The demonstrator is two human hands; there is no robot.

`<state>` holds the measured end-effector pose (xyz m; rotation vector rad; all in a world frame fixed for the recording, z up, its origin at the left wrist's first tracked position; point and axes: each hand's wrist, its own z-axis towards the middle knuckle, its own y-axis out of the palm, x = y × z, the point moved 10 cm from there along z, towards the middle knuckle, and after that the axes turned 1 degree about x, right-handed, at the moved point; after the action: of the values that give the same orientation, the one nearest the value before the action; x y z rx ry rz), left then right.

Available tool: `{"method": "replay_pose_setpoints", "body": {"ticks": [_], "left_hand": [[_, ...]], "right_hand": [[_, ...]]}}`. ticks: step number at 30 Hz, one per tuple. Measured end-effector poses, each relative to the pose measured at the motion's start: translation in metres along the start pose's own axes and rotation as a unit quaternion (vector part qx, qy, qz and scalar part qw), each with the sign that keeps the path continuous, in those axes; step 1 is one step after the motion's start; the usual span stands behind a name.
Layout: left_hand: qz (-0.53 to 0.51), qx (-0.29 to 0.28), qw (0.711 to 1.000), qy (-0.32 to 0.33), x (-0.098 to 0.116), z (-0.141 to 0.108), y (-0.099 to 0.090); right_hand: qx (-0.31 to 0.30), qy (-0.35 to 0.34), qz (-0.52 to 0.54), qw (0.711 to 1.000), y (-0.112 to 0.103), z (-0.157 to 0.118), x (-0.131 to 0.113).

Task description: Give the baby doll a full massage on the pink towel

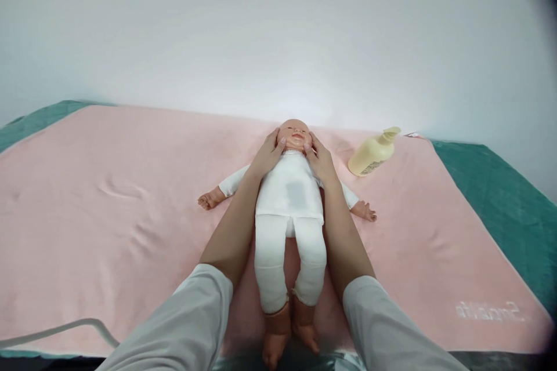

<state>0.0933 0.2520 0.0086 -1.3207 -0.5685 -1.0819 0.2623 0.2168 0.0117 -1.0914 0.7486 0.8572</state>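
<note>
A baby doll (278,197) with a white cloth body lies on its back on a pink blanket (130,185), feet toward me and arms spread out. My left hand (268,155) cups one side of the doll's head (295,126), with the thumb along the cheek and jaw. On the opposite side, my right hand (319,157) holds the head in the same way, thumb near the jaw. The other fingers curl around the sides of the head and are partly hidden. Both forearms run alongside the doll's body.
A pale yellow pump bottle (371,154) stands on the blanket, right of the doll's head. Green padded cover (487,203) shows beyond the blanket's edges. A white wall (278,29) rises behind. At lower left lies a grey curved tube or cord (65,327).
</note>
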Motion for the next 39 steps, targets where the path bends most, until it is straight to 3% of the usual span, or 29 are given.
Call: {"method": "replay_pose_setpoints", "body": {"ticks": [39], "left_hand": [[0.007, 0.012, 1.0, 0.01, 0.0039, -0.0002, 0.0002]], "right_hand": [[0.008, -0.022, -0.012, 1.0, 0.0021, 0.0012, -0.0006]]}}
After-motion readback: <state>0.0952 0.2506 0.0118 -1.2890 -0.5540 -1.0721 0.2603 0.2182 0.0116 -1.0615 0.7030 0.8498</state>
